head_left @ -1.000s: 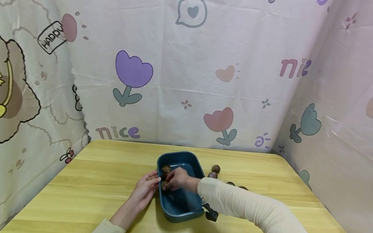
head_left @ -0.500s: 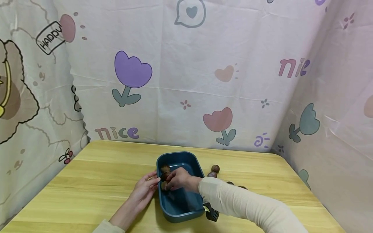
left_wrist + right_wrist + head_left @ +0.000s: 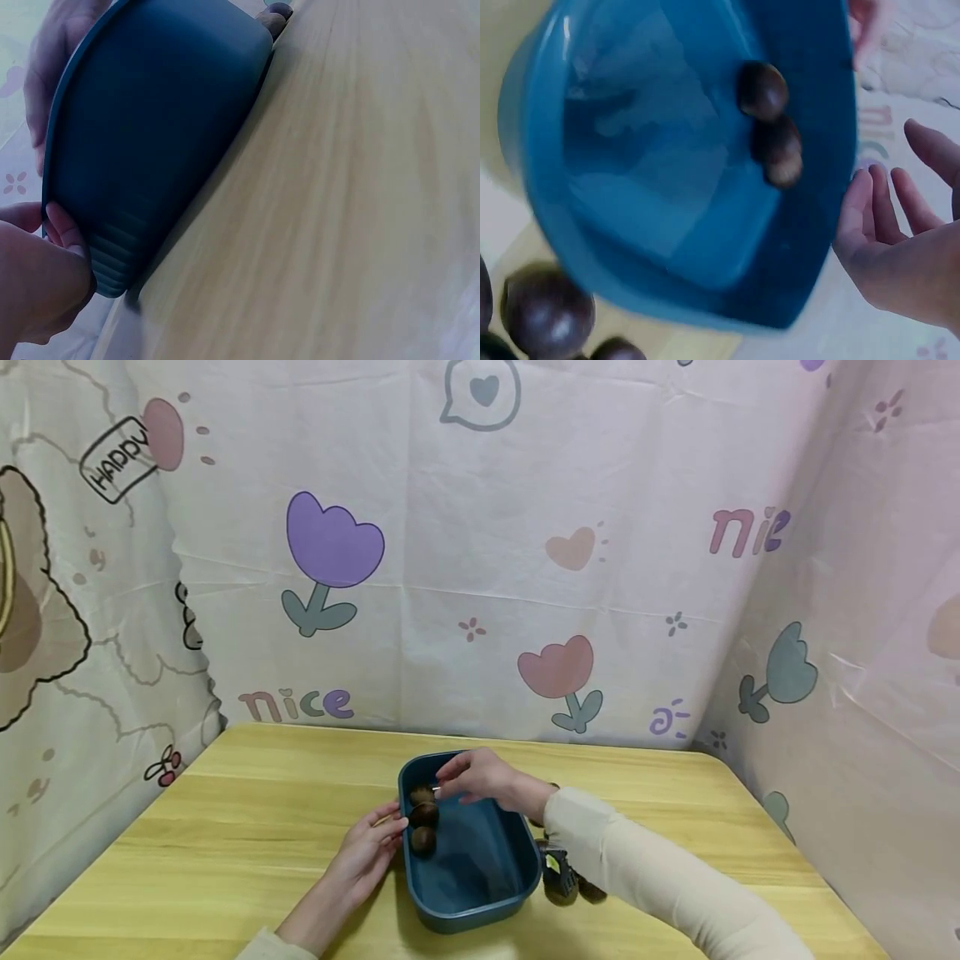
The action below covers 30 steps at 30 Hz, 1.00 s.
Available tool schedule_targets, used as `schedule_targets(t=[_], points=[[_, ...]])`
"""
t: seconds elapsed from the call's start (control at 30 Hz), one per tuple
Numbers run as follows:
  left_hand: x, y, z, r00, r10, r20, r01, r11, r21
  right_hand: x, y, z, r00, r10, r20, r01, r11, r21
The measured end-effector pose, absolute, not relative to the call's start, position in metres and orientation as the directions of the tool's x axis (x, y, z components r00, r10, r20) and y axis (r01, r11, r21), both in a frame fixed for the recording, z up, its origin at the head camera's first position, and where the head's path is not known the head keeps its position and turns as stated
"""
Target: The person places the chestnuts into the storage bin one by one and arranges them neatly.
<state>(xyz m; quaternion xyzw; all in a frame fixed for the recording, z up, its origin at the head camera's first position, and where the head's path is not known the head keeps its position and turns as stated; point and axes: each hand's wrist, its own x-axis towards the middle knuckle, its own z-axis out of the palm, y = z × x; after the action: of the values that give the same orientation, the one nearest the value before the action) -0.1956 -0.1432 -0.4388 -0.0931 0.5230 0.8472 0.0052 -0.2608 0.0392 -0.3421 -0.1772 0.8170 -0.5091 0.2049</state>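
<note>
A deep blue rectangular tub [image 3: 472, 860] stands on the table, with three round, dark brown fruits [image 3: 423, 841] in a row along its left inner wall. They look like passion fruits. My left hand [image 3: 360, 856] holds the tub's left side, thumb at the rim and fingers against the outer wall [image 3: 150, 135]. Above the far part of the tub, my right hand [image 3: 483, 777] hovers with loosely bent fingers. In the right wrist view, nothing lies between that hand's [image 3: 900, 259] fingers, and the fruits [image 3: 762, 91] sit apart from it.
More dark round fruits [image 3: 591, 891] lie on the wooden table [image 3: 300, 793] right of the tub, partly hidden by my right sleeve and the wrist camera. One shows large and glossy [image 3: 547, 311] in the right wrist view. Printed cloth [image 3: 450, 527] hangs behind the table.
My right hand has let go of the nearest fruit in the tub and risen away toward the tub's far end. The three fruits are now uncovered. My left hand stays at the rim.
</note>
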Motion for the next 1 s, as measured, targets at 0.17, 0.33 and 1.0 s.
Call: schedule_targets(t=[0.17,0.33,1.0], points=[[-0.195,-0.143,-0.44,-0.986,-0.087,-0.145,-0.091,-0.45,0.888,-0.265,0.06,-0.337,-0.85,-0.514,-0.117,-0.154,0.455,-0.877],[-0.195,-0.142,-0.44,-0.984,-0.085,-0.158,-0.105,-0.441,0.891,-0.27,0.088,-0.344,-0.869,-0.492,-0.058,-0.227,0.499,-0.836],[-0.195,-0.144,-0.439,-0.983,-0.073,-0.17,-0.122,-0.431,0.894,-0.271,0.216,-0.389,-0.923,-0.385,0.006,-0.228,0.534,-0.814]])
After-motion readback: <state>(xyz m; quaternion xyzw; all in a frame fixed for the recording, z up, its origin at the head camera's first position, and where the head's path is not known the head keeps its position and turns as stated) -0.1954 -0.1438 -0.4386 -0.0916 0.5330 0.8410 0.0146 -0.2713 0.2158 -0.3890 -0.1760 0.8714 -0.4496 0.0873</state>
